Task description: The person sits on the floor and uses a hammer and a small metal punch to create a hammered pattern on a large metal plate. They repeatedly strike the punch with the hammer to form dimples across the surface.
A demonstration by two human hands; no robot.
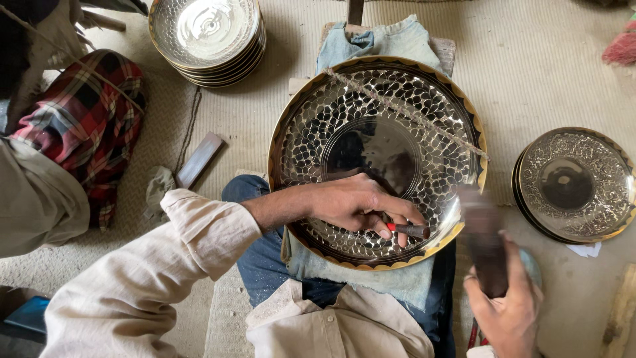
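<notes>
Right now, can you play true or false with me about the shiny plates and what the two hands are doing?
1. The left hand rests inside the big round hammered metal plate with the gold and black rim. True.
2. The left hand holds a spoon. False: it pinches a small dark punch tool with a red band.
3. The right hand grips a dark, blurred mallet. True.
4. The stack of shiny metal plates at the top left is covered by a cloth. False: it lies uncovered.
5. A rough cord lies across the big plate. True.
</notes>
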